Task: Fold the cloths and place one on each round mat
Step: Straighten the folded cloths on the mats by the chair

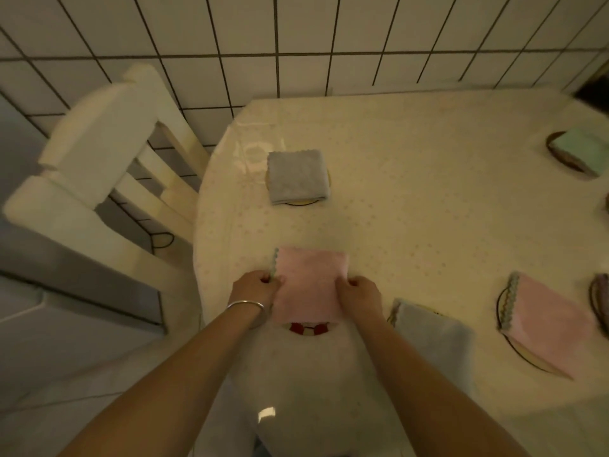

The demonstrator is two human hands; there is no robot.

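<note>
Gripping pink cloth (308,285) | left hand (258,286) | right hand (357,293) | fingers curled

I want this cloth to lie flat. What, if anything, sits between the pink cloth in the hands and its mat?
Nothing visible: the pink cloth, pinched by the left hand and right hand, already lies over the round mat.

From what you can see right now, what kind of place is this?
Probably a home dining corner or kitchen. A table under a cream patterned tablecloth stands against a white tiled wall, with a cream wooden chair beside it, and folded cloths lie on round mats as place settings.
</note>
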